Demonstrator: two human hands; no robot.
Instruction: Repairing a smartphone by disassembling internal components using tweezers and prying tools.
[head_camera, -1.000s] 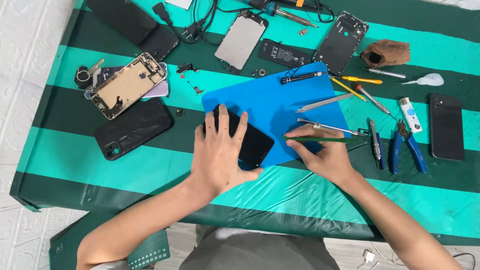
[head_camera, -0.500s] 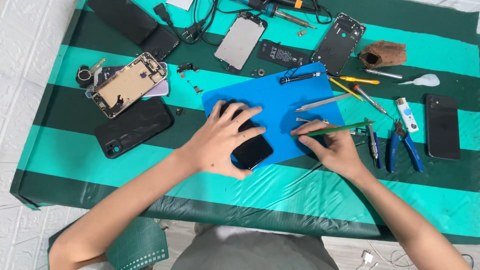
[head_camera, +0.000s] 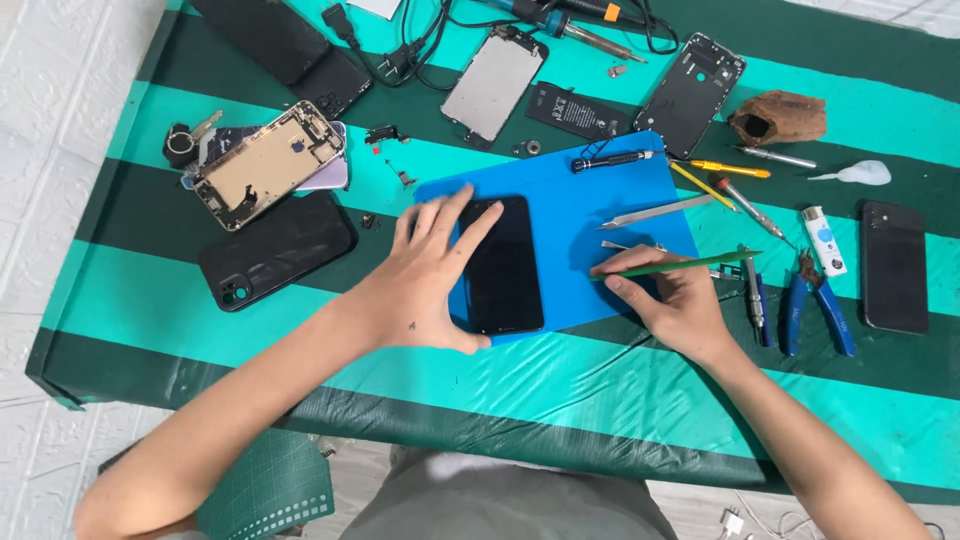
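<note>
A phone (head_camera: 503, 265) is being held flat, screen up, on the blue mat (head_camera: 620, 190) at frame centre. It is being steadied by the left hand (head_camera: 425, 275): fingers spread along its upper left edge, thumb hooked under the lower edge, so the body is being clamped from two sides and, by the look of it, kept from sliding on the mat.

A green tool (head_camera: 680, 265) is being pinched in the right hand (head_camera: 672, 300) between thumb and fingertips, pen-fashion, its tip being pointed left toward the phone's right edge. The heel of this hand is being rested on the mat's lower right corner, probably for fine control. Tip and phone are apart; no contact is being made.

Tweezers (head_camera: 655, 212) and a dark screwdriver (head_camera: 612, 158) are being kept on the mat just above the right hand, within easy reach. Blue pliers (head_camera: 820, 300) and a yellow screwdriver (head_camera: 728, 168) are being kept right of the mat on the striped cloth (head_camera: 560, 385).

Upper left of the frame: an opened phone shell (head_camera: 268, 165) with its insides exposed, and a black case (head_camera: 277, 250) below it. Along the top: a screen panel (head_camera: 495, 83), a battery (head_camera: 578, 110), an empty frame (head_camera: 690, 95). At far right a black phone (head_camera: 894, 265) is being left face down, well apart from the work.
</note>
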